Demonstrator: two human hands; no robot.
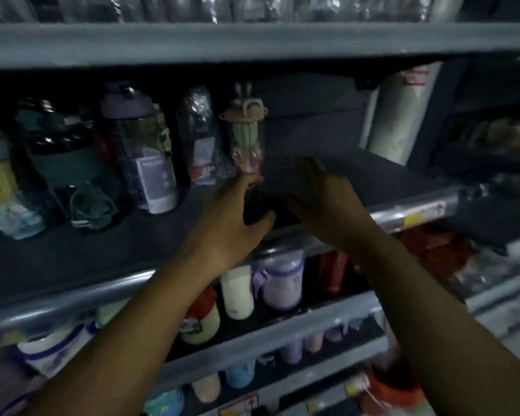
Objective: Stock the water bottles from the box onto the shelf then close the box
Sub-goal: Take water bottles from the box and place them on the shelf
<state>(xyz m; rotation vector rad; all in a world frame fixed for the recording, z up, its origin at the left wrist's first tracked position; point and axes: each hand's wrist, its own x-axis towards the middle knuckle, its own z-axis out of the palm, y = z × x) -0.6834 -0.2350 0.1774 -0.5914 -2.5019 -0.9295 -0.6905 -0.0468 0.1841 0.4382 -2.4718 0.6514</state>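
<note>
A clear water bottle (246, 139) with a brown lid and a green insert stands upright on the dark middle shelf (327, 163), last in a row of wrapped bottles. My left hand (237, 214) reaches onto the shelf. Its fingertips touch the base of that bottle, the thumb is spread apart, and nothing is wrapped in the palm. My right hand (324, 199) hovers just to the right with its fingers spread, holding nothing. A dark shadowed patch lies between the hands. The box is out of view.
To the left stand a purple-lidded clear bottle (141, 151), a dark green one (60, 151) and a plastic-wrapped one (200, 136). A white wrapped cylinder (400, 115) stands at the shelf's right end. The lower shelves hold pastel bottles (279, 280). Another shelf board (252, 40) runs overhead.
</note>
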